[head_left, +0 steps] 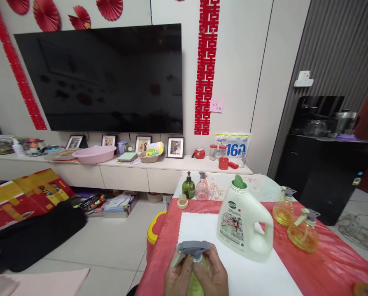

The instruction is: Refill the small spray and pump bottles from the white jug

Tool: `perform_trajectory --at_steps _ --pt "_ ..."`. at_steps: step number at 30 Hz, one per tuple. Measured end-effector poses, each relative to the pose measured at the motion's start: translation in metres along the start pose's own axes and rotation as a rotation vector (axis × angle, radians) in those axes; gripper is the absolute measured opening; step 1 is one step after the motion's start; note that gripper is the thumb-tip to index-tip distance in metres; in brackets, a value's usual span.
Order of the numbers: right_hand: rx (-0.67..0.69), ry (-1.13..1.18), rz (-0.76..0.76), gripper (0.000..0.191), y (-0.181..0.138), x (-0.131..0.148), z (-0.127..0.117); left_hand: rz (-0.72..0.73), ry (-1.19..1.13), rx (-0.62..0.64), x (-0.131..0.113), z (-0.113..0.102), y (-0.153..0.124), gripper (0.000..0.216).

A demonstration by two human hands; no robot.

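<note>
At the near edge of the table, both hands are wrapped round a spray bottle (195, 287) with a grey trigger head and a pale green body. My left hand (177, 274) closes on its left side, and my right hand (215, 272) on its right, thumbs together just below the head. Much of the bottle is hidden by the fingers. Beyond it, a large cream detergent jug (233, 230) stands upright, its green spout uncapped. A pale cap (182, 201) lies on the red cloth to the left. Two spray bottles with yellow liquid, one farther (283, 210) and one nearer (303, 235), stand at right.
A green pump bottle (188, 188) and a pink spray bottle (201, 190) stand at the table's far left. White paper (196, 224) lies over the red cloth (329, 255). A red and yellow stool (154, 230) touches the left side. Behind is a low cabinet (125, 176).
</note>
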State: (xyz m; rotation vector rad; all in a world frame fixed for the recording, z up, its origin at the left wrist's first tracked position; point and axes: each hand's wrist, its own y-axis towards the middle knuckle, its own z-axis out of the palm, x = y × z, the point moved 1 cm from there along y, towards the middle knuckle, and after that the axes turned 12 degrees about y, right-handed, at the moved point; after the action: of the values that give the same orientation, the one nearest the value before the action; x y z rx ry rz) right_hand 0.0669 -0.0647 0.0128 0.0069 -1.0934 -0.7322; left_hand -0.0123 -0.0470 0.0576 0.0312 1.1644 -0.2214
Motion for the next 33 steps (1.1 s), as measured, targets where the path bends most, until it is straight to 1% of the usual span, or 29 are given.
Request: perform_trajectory --at_steps 5,10,14,17,23,27,30,33 --pt "0.028 0.007 0.011 0.051 -0.0007 0.0056 0.0027 0.017 -0.008 -0.013 0.0011 0.0026 -0.0007 0.049" --pt "0.036 0.032 0.015 0.046 0.0002 0.0065 0.0041 0.005 0.04 -0.033 0.0032 -0.0004 -0.0001 0.054" --pt "0.023 0.061 0.014 0.047 0.0004 0.0033 0.0046 0.006 0.048 -0.055 0.0021 -0.0025 -0.0013 0.056" --pt "0.008 0.066 0.021 0.048 -0.0001 0.0019 0.005 0.011 0.024 -0.064 -0.0004 0.0 -0.0023 0.057" --pt "-0.002 0.045 0.02 0.052 -0.001 0.0073 0.0045 0.0 -0.035 -0.021 -0.0012 0.0061 -0.0034 0.053" --pt "-0.003 0.048 0.034 0.047 -0.0007 0.0093 0.0045 -0.019 -0.03 -0.01 0.0024 0.0042 -0.003 0.052" --pt "-0.003 0.059 0.042 0.043 -0.0004 0.0077 0.0047 0.0 0.005 -0.008 0.0031 0.0011 -0.0016 0.051" --pt "-0.002 0.064 0.043 0.046 0.0001 0.006 0.0048 0.049 0.048 0.012 0.001 -0.0003 -0.0004 0.049"
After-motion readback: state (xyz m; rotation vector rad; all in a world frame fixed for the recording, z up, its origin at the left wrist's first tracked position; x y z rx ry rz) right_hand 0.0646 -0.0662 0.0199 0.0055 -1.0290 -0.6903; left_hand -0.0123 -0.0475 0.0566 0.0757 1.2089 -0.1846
